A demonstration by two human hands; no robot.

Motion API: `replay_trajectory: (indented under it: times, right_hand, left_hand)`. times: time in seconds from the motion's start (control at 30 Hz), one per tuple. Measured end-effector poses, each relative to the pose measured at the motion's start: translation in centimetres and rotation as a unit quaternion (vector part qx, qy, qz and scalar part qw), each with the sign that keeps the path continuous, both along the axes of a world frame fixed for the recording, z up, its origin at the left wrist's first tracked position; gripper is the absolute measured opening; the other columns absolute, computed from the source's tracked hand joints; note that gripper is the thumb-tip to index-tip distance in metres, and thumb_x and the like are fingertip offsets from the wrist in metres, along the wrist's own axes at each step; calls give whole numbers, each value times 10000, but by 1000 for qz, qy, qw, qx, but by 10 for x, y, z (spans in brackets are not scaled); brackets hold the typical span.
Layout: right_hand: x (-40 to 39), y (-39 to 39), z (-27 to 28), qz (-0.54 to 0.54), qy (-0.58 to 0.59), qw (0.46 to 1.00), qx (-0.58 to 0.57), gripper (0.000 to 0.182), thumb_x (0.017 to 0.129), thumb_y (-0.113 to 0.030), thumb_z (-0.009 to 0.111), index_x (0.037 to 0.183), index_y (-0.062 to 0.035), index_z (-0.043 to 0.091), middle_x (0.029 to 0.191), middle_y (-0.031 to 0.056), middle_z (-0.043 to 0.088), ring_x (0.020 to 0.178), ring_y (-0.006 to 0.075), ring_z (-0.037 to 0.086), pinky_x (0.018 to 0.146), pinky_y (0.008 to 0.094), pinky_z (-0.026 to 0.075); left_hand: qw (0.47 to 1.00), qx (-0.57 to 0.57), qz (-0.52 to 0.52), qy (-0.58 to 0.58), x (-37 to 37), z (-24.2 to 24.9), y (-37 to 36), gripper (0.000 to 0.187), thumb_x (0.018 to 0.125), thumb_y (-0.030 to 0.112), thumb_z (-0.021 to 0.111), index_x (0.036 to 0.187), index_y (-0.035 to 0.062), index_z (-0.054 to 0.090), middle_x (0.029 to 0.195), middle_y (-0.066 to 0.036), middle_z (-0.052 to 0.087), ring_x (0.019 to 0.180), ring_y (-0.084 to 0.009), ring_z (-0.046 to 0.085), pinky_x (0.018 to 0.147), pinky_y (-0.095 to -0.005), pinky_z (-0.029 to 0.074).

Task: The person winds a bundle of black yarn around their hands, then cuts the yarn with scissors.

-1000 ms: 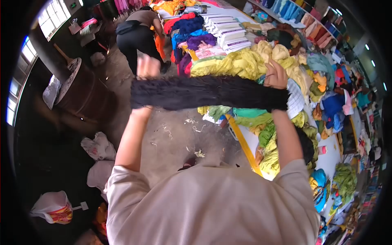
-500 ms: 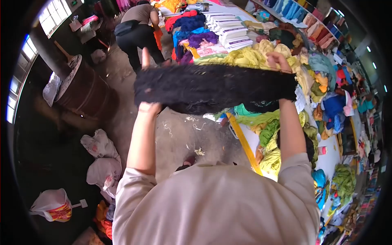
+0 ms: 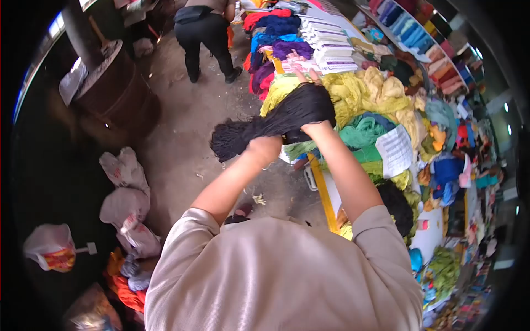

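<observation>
The black yarn [image 3: 303,107] is held up in front of the person, above the floor [image 3: 182,105] and the near edge of the table [image 3: 326,193]. The left hand [image 3: 266,148] is closed around its narrowed middle, and a bushy end hangs out beyond it to the left. The right hand [image 3: 316,129] is at the wider end, with the yarn passing across it; its fingers [image 3: 314,75] show past the far side, raised and somewhat apart, not curled shut. How the yarn lies against the right palm cannot be told. Just beyond and beside the wide end lie yellow yarn [image 3: 345,99] and green yarn [image 3: 361,131], with a printed sheet [image 3: 395,150] next to the green. Farther up the table is a white stack [image 3: 328,47] beside red, blue and purple bundles [image 3: 290,51]. Another person [image 3: 205,36] stands on the floor, well apart, near the table's far part. A rusty barrel [image 3: 118,91] stands to the left, with pale bags [image 3: 126,205] nearer.
</observation>
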State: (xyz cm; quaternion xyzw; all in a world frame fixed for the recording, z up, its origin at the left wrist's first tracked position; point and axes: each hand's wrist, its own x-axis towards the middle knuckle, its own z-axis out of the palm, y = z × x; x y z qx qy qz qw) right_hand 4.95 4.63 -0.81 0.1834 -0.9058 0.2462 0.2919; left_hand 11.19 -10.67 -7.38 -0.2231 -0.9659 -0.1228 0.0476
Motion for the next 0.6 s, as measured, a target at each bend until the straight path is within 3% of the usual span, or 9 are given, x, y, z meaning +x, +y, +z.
replay_trajectory:
  times: [0.07, 0.23, 0.27, 0.33, 0.37, 0.43, 0.5, 0.57, 0.6]
  right_hand:
    - [24, -33, 21, -95, -20, 978, 183, 690, 826, -391, 662, 1461, -215, 456, 1578, 154, 269, 1410, 326, 353, 1146, 463, 274]
    - [7, -60, 12, 151, -19, 976, -156, 525, 895, -92, 601, 1405, -62, 479, 1449, 135, 440, 1207, 246, 519, 1033, 328, 401]
    - [-3, -55, 14, 95, 112, 989, -28, 468, 912, -55, 566, 1374, -55, 493, 1378, 109, 501, 1165, 205, 541, 1028, 304, 402]
    - [0, -46, 39, 174, -192, 880, -398, 466, 939, -113, 569, 1394, -57, 490, 1335, 118, 532, 1174, 204, 538, 1006, 349, 435]
    - [2, -33, 48, 157, -148, 896, -387, 407, 1001, -103, 482, 1407, -91, 487, 1329, 75, 533, 1089, 138, 559, 957, 285, 452]
    - [-1, 5, 72, 117, -227, 824, -506, 401, 1024, -135, 439, 1422, -136, 486, 1348, 84, 528, 1120, 149, 547, 982, 287, 446]
    - [2, 51, 89, 54, -3, 995, -84, 460, 929, -108, 542, 1386, -64, 513, 1394, 179, 499, 1326, 278, 447, 1091, 387, 360]
    - [9, 90, 89, -20, 78, 994, 80, 497, 892, -179, 607, 1368, -53, 539, 1408, 170, 495, 1328, 289, 445, 1108, 383, 334]
    - [6, 116, 84, -48, 90, 984, 142, 526, 878, -204, 627, 1375, -54, 539, 1425, 156, 487, 1338, 286, 435, 1113, 384, 325]
  left_hand:
    - [992, 71, 35, -93, 18, 21, 18, 248, 839, 114, 553, 1017, 0, 681, 1062, -235, 684, 973, -374, 677, 862, -466, 535]
    - [938, 333, 89, -45, 5, -3, 22, 233, 835, 95, 535, 966, -15, 693, 1052, -259, 666, 1005, -396, 653, 907, -484, 512]
    - [978, 177, 53, -95, -16, -33, 22, 303, 859, 111, 517, 1085, -23, 669, 1162, -288, 627, 1092, -416, 614, 979, -497, 467]
    - [920, 353, 92, 145, -40, -74, 18, 422, 904, 106, 497, 1296, -35, 564, 1319, -275, 553, 1281, -426, 481, 1116, -480, 340]
    - [854, 471, 67, 212, -49, -35, 1, 426, 923, 116, 502, 1320, -32, 546, 1399, -264, 489, 1371, -390, 386, 1161, -461, 277]
    - [902, 345, 83, 246, -71, -67, -11, 421, 924, 141, 542, 1321, 2, 552, 1470, -238, 423, 1431, -442, 263, 1184, -493, 223]
    - [917, 250, 81, 301, -74, -72, -30, 461, 913, 168, 564, 1341, 1, 529, 1491, -258, 384, 1429, -499, 227, 1179, -547, 194]
    - [931, 156, 77, 321, -77, -70, -52, 529, 915, 245, 554, 1380, 2, 494, 1527, -290, 308, 1435, -509, 212, 1163, -595, 189]
    - [920, 277, 185, 209, -72, -63, -52, 536, 923, 283, 528, 1377, 0, 496, 1533, -285, 303, 1436, -503, 218, 1157, -592, 208]
